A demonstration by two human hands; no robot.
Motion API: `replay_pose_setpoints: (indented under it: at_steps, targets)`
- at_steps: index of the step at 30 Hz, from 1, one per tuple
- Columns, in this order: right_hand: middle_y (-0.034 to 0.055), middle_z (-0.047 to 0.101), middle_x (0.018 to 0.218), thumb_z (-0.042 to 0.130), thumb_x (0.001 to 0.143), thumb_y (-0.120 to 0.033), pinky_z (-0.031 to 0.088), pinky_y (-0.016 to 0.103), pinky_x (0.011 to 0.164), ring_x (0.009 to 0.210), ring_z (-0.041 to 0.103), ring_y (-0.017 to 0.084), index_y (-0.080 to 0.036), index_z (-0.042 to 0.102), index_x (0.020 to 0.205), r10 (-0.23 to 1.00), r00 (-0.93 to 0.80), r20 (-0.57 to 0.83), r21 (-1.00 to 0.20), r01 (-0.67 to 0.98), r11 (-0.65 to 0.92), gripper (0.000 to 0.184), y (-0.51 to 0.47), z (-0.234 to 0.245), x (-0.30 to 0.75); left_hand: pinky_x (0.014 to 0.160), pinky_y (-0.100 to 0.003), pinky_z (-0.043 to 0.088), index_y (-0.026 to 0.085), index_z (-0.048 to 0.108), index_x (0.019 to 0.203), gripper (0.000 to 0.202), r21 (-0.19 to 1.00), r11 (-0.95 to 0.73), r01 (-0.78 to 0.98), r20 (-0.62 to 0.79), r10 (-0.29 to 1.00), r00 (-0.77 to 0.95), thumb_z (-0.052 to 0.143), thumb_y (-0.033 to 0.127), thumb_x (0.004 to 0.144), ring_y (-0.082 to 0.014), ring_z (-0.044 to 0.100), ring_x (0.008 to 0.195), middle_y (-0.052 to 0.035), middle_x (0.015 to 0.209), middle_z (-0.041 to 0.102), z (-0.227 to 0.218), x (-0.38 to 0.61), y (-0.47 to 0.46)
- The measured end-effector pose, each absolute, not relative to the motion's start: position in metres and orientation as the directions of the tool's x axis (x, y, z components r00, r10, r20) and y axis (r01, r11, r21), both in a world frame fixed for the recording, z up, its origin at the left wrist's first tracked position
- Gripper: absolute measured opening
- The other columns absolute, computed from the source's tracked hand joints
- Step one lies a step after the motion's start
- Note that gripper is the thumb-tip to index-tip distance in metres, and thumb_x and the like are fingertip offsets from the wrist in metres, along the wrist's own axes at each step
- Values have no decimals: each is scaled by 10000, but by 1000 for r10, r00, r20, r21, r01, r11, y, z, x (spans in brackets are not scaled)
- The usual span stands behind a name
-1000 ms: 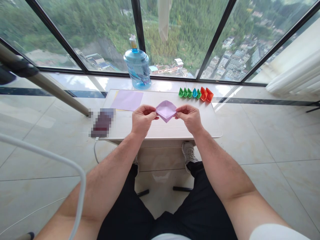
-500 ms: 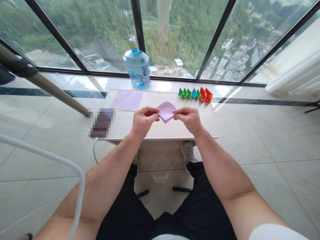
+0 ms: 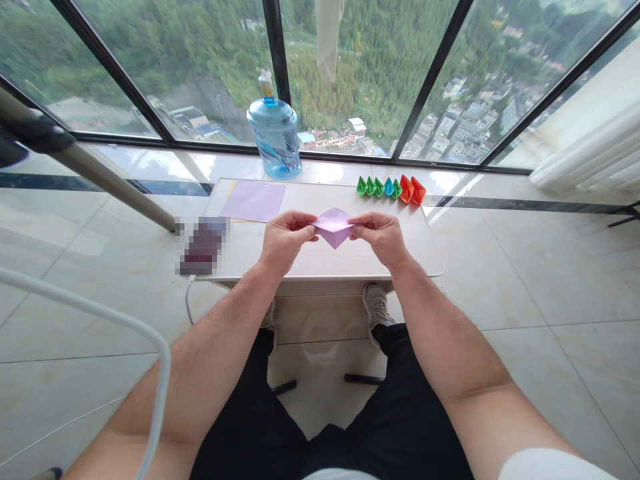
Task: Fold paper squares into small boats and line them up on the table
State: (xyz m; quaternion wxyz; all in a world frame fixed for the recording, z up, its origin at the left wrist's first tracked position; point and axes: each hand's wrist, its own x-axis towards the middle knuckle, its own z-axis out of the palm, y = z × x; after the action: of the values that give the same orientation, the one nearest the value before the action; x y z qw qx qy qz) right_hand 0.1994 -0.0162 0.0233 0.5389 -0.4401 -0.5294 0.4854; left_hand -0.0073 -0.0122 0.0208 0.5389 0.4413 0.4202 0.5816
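Observation:
A folded lilac paper piece [image 3: 334, 227] hangs just above the small white table [image 3: 320, 257], its lower point facing me. My left hand [image 3: 286, 239] pinches its left corner and my right hand [image 3: 381, 236] pinches its right corner, both with fingers closed on the paper. A flat lilac sheet [image 3: 254, 201] lies on the table's far left, on top of a yellow sheet. A row of finished paper boats [image 3: 391, 188], green, blue and orange-red, stands along the far right edge.
A blue water jug [image 3: 275, 137] stands on the window sill behind the table. A blurred dark object [image 3: 203, 248] lies at the table's left end. A metal pole [image 3: 90, 167] and a white cable [image 3: 150, 347] cross the left side. Tiled floor surrounds the table.
The lilac piece was open like a pocket, then got pressed flatter. Now my hands draw its two corners apart and it sits lower and wider.

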Motion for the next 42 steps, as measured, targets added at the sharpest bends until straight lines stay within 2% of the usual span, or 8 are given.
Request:
replay_pose_setpoints:
  at_steps: [3, 12, 22, 28, 35, 42]
  targets:
    - [5, 751, 720, 885, 632, -337, 601, 320, 656, 645, 680, 145, -206, 791, 828, 987, -28, 158, -983, -96, 154, 254, -13, 20, 201, 602, -265, 590, 169, 751, 866, 292, 962, -89, -257, 91, 996, -4, 865, 253, 611, -172, 717, 675, -28, 728, 747, 22, -8, -14]
    - [-16, 731, 661, 923, 612, -362, 611, 296, 613, 611, 692, 143, -214, 748, 768, 987, -10, 162, -977, -141, 159, 277, -10, 16, 203, 613, -269, 603, 164, 748, 808, 238, 967, -147, -209, 145, 989, -25, 869, 265, 628, -165, 719, 659, -12, 695, 738, 21, -8, -13]
    - [10, 727, 661, 920, 614, -454, 616, 316, 628, 604, 695, 154, -181, 750, 754, 994, -37, 106, -988, -114, 101, 351, -10, 18, 206, 646, -298, 606, 134, 756, 743, 298, 985, -70, -156, 69, 998, -13, 896, 355, 601, -148, 677, 591, -26, 653, 720, 25, -12, -14]
    - [16, 718, 648, 905, 629, -498, 615, 302, 622, 606, 693, 153, -166, 731, 738, 995, -4, 97, -992, -86, 96, 390, -9, 16, 203, 657, -294, 605, 123, 737, 738, 292, 990, -56, -127, 50, 998, -45, 876, 359, 635, -150, 685, 606, -32, 651, 714, 23, -9, -12]
    - [5, 703, 647, 884, 654, -537, 625, 303, 627, 612, 696, 155, -178, 688, 728, 993, 26, 111, -992, -64, 113, 415, -9, 14, 202, 664, -309, 629, 133, 684, 724, 317, 971, -47, -234, 33, 997, -62, 903, 328, 605, -144, 686, 605, -6, 652, 695, 21, -7, -11]
    - [-12, 682, 627, 892, 640, -552, 626, 286, 599, 590, 686, 143, -191, 624, 690, 992, 56, 111, -989, -91, 116, 453, -9, 14, 200, 665, -335, 641, 137, 657, 684, 321, 971, -49, -232, 25, 994, -109, 895, 335, 599, -146, 677, 600, 8, 622, 654, 23, -4, -14]
